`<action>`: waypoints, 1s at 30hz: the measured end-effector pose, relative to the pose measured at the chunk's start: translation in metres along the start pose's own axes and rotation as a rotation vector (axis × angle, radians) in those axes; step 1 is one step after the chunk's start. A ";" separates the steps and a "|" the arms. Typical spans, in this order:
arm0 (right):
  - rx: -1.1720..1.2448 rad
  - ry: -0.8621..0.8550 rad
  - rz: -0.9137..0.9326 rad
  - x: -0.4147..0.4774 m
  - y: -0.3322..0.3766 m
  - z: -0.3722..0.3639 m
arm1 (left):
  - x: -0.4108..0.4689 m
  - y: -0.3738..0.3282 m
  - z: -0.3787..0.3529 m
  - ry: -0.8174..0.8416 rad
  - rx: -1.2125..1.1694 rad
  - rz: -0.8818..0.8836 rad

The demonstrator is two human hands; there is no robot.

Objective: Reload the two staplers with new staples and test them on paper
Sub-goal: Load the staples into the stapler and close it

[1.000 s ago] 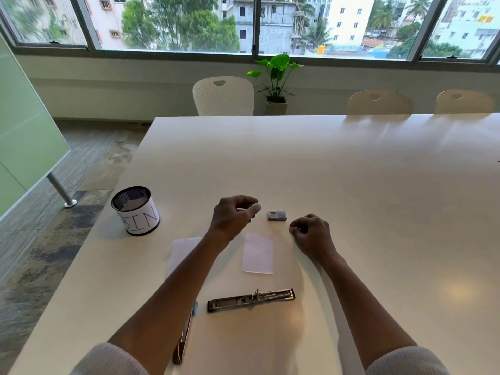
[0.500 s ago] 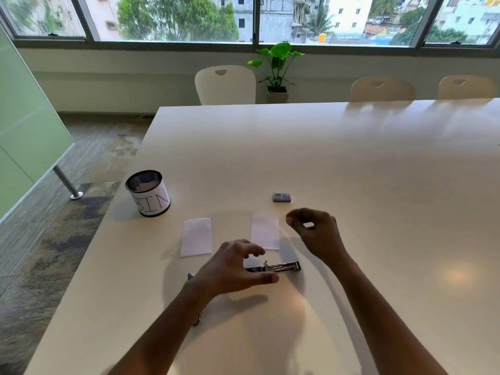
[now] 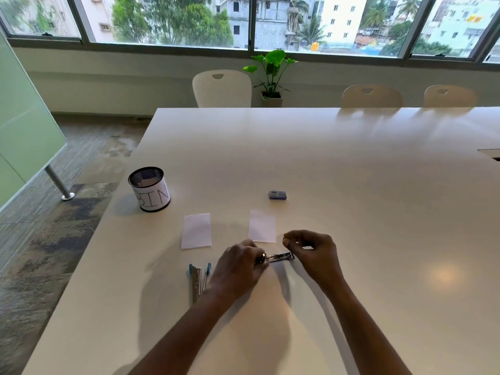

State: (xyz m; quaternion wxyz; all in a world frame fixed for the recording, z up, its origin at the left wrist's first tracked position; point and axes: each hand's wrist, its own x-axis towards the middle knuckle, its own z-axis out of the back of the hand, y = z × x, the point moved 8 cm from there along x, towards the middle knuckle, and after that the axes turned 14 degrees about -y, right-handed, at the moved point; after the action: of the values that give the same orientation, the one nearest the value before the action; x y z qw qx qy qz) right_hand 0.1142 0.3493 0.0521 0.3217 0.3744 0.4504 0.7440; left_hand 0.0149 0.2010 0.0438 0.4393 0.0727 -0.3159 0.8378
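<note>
A metal stapler (image 3: 280,257) lies opened flat on the white table (image 3: 338,185). My left hand (image 3: 238,267) grips its left part, covering much of it. My right hand (image 3: 315,253) hovers at the stapler's right end, fingers curled and pinching a small silvery strip, probably staples (image 3: 297,242). A second stapler with blue ends (image 3: 198,280) lies open to the left, partly behind my left forearm. Two white paper slips (image 3: 196,230) (image 3: 262,226) lie just beyond the hands. A small blue staple box (image 3: 277,194) sits farther back.
A black mesh cup labelled BIN (image 3: 149,188) stands at the left near the table's edge. White chairs (image 3: 221,89) and a potted plant (image 3: 270,77) line the far side below the windows. A green glass panel (image 3: 24,125) stands at the left.
My left hand came back from near the staple box and took hold of the metal stapler. My right hand moved toward me to the stapler's right end. The camera tilted.
</note>
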 end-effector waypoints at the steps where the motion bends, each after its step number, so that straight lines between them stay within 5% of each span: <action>1: 0.019 -0.027 -0.014 -0.001 0.002 0.003 | 0.001 -0.003 0.005 -0.023 -0.021 0.000; 8: 0.219 -0.165 -0.058 -0.002 0.020 0.003 | 0.012 -0.026 0.044 -0.197 -0.152 -0.059; 12: 0.394 -0.085 -0.126 0.004 0.037 -0.005 | 0.009 -0.038 0.065 -0.278 -0.200 -0.053; 15: 0.450 0.005 -0.130 0.007 0.050 -0.010 | 0.004 -0.031 0.073 -0.257 -0.361 0.147; 20: 0.508 0.153 -0.110 0.009 0.070 -0.019 | -0.014 -0.023 0.058 0.022 -0.921 0.621; 30: 0.501 0.306 -0.096 -0.001 0.080 -0.036 | -0.033 -0.030 0.054 0.044 -1.240 0.811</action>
State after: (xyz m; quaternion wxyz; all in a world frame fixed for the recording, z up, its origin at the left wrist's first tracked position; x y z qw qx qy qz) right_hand 0.0732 0.3025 0.1134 0.1823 0.3038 0.6805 0.6414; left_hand 0.0497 0.1592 0.0871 0.0618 -0.3279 -0.7242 0.6035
